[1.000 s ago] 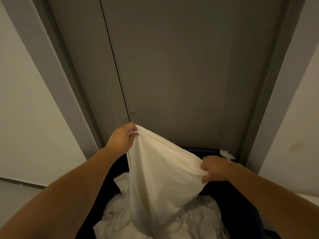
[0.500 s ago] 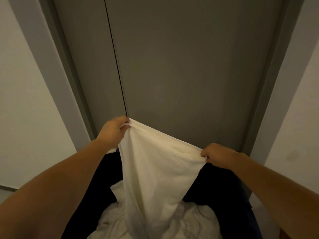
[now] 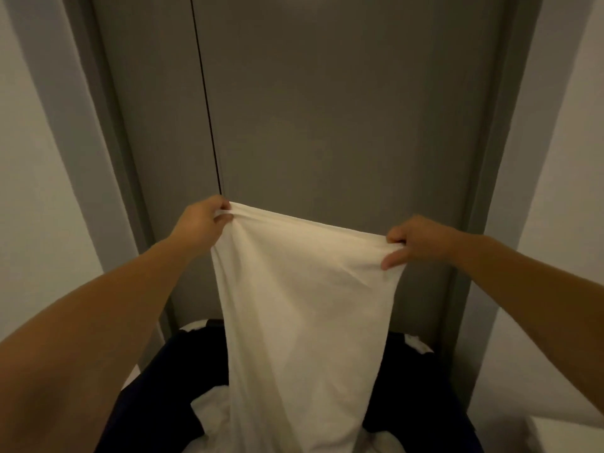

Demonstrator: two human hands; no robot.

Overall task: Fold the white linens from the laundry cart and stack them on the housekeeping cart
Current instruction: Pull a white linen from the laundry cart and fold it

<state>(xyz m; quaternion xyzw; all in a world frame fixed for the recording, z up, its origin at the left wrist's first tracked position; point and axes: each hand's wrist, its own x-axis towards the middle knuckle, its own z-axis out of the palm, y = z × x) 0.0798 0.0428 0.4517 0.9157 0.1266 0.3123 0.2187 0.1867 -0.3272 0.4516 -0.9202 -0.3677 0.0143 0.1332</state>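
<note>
Legible markings: none, as no text, label, brand, number or sign can be read on the white linen [image 3: 304,305], the dark laundry cart [image 3: 170,371], the grey door [image 3: 327,109] or the walls [image 3: 32,191].

A: What has been moved?
B: The right hand [image 3: 415,243] has been raised and drawn away from the left hand [image 3: 202,223].
A: And the white linen [image 3: 304,305]?
B: Its top edge has been stretched wider, and more of it has been lifted from the laundry cart [image 3: 163,371].
</note>
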